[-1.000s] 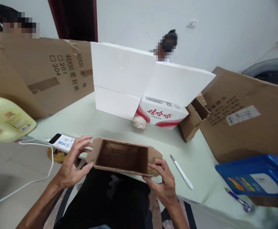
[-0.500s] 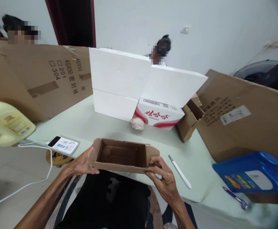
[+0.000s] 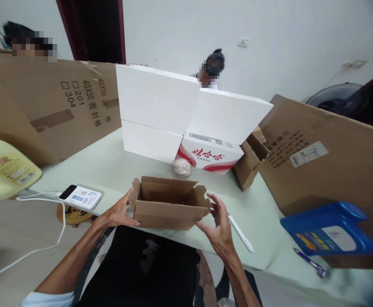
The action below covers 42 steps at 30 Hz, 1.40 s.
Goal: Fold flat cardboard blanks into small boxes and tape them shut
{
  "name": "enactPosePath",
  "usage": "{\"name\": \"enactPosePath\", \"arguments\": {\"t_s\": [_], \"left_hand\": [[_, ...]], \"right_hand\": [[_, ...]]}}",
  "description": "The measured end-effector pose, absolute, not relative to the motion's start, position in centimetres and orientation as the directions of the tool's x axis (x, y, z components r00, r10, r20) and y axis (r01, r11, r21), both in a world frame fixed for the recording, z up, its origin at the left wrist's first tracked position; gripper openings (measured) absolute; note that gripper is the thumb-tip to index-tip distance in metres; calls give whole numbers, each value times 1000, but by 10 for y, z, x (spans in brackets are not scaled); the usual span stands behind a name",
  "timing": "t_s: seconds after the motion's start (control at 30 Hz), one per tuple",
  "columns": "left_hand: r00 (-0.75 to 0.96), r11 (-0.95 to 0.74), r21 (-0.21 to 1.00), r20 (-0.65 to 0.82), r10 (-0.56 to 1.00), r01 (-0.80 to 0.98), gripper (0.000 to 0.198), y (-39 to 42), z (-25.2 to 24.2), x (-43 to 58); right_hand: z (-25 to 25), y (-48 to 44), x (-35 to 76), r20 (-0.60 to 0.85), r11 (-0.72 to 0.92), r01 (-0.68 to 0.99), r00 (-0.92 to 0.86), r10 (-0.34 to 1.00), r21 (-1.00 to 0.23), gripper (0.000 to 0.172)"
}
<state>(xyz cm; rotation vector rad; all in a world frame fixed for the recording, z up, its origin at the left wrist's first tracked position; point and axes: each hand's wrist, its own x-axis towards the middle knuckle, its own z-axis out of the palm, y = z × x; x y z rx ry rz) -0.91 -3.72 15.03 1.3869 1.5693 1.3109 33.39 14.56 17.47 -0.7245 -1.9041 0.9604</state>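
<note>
An open-topped brown cardboard box sits at the near edge of the table, its end flaps standing up and the visible part of its inside bare. My left hand grips the left end, thumb along the lower front and fingers partly hidden behind the flap. Around the right end curves my right hand, its thumb against the front corner and its fingers by the right flap. Just right of that hand lies a white-handled knife or scalpel-like tool, its tip partly covered by the hand.
Beyond the box are a plastic-wrapped lump, a red-and-white carton and white panels. A power bank with cable and yellow jug stand left; a blue bottle and purple-handled tool lie right. Large cardboard flanks the table.
The box has tipped so that more of its front wall shows. My right hand has shifted from the front rim to the right end, its fingers more spread. The view moved slightly.
</note>
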Motion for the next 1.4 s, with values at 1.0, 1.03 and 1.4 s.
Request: {"name": "enactPosePath", "arguments": {"t_s": [1.0, 1.03, 1.4], "left_hand": [[-284, 90, 993, -108, 953, -75, 113, -20, 158, 7], [-320, 126, 989, -145, 936, -81, 110, -19, 158, 8], [-347, 160, 984, -177, 921, -77, 102, -22, 150, 7]], "right_hand": [[148, 136, 343, -194, -211, 63, -700, 688, -975, 84], [148, 136, 343, -205, -218, 72, -697, 687, -973, 85], [144, 132, 337, -277, -256, 125, -618, 736, -959, 84]]}}
